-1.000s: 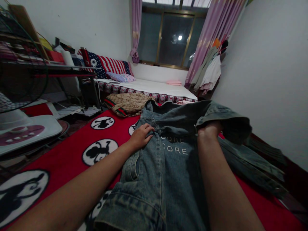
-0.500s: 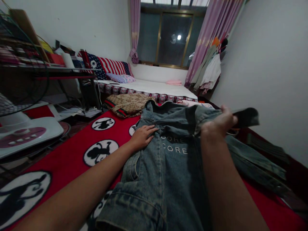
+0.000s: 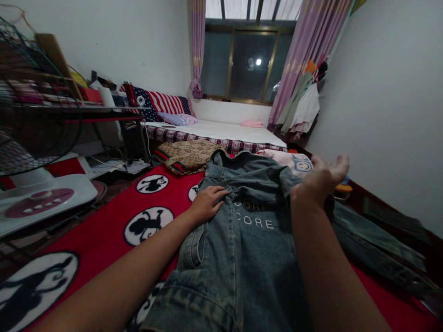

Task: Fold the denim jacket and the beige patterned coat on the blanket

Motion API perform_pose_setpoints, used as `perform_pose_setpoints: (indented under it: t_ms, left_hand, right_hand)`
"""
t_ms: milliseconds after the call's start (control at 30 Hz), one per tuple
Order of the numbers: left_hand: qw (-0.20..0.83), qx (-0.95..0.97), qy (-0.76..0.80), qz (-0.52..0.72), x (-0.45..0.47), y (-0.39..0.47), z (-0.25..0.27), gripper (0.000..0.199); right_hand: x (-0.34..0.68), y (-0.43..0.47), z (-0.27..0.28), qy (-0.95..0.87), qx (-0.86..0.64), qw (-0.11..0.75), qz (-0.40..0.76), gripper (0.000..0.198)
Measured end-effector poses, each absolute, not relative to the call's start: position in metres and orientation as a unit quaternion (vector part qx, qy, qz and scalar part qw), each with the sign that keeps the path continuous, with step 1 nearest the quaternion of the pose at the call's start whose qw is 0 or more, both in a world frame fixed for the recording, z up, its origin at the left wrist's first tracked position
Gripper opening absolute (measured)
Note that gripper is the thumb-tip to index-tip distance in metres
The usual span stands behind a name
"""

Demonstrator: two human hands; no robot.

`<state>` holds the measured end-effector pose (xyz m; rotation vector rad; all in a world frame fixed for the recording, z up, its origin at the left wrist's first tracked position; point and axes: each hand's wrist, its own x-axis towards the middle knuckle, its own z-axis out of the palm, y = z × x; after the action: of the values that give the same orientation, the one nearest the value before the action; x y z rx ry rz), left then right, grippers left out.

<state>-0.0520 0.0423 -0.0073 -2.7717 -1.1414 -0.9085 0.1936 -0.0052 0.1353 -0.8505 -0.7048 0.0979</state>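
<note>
denim jacket (image 3: 256, 251), lower centre
your left hand (image 3: 208, 203) lies flat, probably anchoring it; your right hand (image 3: 320, 179) is splayed, empty.

Open to pass between the left hand (image 3: 208, 204) and right hand (image 3: 321, 179), over the denim garment (image 3: 265, 258); hemmed in leftward by the fan base (image 3: 41, 202), rightward by the wall (image 3: 387, 115)

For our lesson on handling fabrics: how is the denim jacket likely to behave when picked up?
The denim jacket will probably sag, since its upper part lies in loose folds above the lettering. Its thick seams suggest some weight for a garment. Pushed, it would likely bunch up, being spread out loosely.
</note>
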Motion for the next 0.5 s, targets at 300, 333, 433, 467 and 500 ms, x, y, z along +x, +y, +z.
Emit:
perform_pose_setpoints:
  t_ms: [300,333,433,467,500]
  left_hand:
    - [-0.015,-0.872,-0.377,-0.312,-0.051,0.037,-0.006,0.03]
    - [-0.014,-0.872,-0.376,-0.312,-0.052,0.036,-0.007,0.03]
    - [-0.013,-0.881,-0.368,-0.297,-0.053,0.038,-0.002,0.031]
    - [-0.018,-0.889,-0.361,-0.283,-0.054,0.042,0.002,0.03]
    - [-0.032,-0.898,-0.354,-0.26,-0.055,0.047,0.009,0.028]
  right_hand:
    - [0.137,0.025,0.048,-0.677,-0.508,0.533,0.025,0.06]
    - [0.136,0.029,0.033,-0.681,-0.548,0.486,0.03,0.07]
    - [0.136,0.035,0.005,-0.686,-0.623,0.375,0.028,0.078]
    - [0.136,0.035,0.002,-0.687,-0.635,0.353,0.018,0.075]
    - [0.135,0.035,0.001,-0.687,-0.644,0.337,0.006,0.071]
